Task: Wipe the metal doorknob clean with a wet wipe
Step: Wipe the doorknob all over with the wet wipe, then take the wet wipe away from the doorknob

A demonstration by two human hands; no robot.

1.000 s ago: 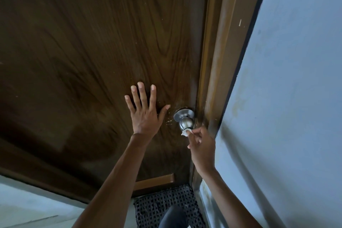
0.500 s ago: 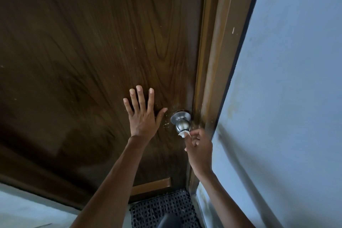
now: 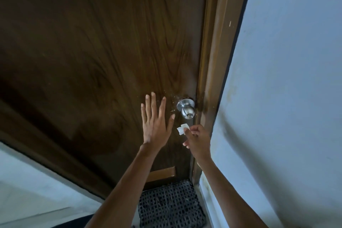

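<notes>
Doorknob of silver metal sits on the dark wooden door, close to the door's right edge. A round plate backs it against the wood, and a small keyhole shows in its face.

At the far left, a pale surface fills the lower left corner under the door's slanting bottom edge. The door's dark grain takes up most of the view. The left hand is raised flat toward the door face just left of the knob. Its fingers are straight and fanned apart, and the thumb tip points at the knob without touching it. Whether the palm actually presses the wood cannot be told. Pale specks dot the wood between that thumb and the knob's plate.

Beneath the knob, and apart from it by a slim gap, is the wet wipe, a small white folded scrap. The right hand pinches it between thumb and forefinger, with the other fingers curled in, near the door's right edge.

Lower down, a lighter wooden strip lies near the door's bottom edge, and a dark woven mat lies on the floor at its foot. To the right runs the brown door frame, then a pale blue-grey wall that fills the right side.
</notes>
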